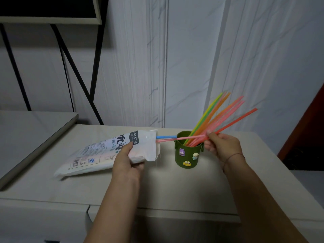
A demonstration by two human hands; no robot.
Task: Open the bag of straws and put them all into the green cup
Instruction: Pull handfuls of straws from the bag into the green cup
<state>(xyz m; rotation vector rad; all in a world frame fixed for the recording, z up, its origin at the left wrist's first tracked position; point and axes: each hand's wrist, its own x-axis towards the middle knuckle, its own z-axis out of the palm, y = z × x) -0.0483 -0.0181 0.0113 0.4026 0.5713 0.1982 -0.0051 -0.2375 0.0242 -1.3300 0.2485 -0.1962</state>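
A white printed straw bag (98,155) lies on the pale cabinet top (157,193), its open mouth facing right. My left hand (127,163) grips the bag near the mouth. A blue straw (165,137) and a pink straw (182,138) stick out of the opening. My right hand (221,145) pinches the pink straw, which crosses over the green cup (187,153). The cup, decorated with small cartoon charms, stands upright between my hands. Several coloured straws (215,116) lean to the right inside the cup.
A raised grey surface (29,134) borders the cabinet top on the left. Black metal frame legs (73,67) stand against the marbled wall behind. A dark red panel (308,123) is at the right edge. The cabinet's front edge (175,210) runs below my arms.
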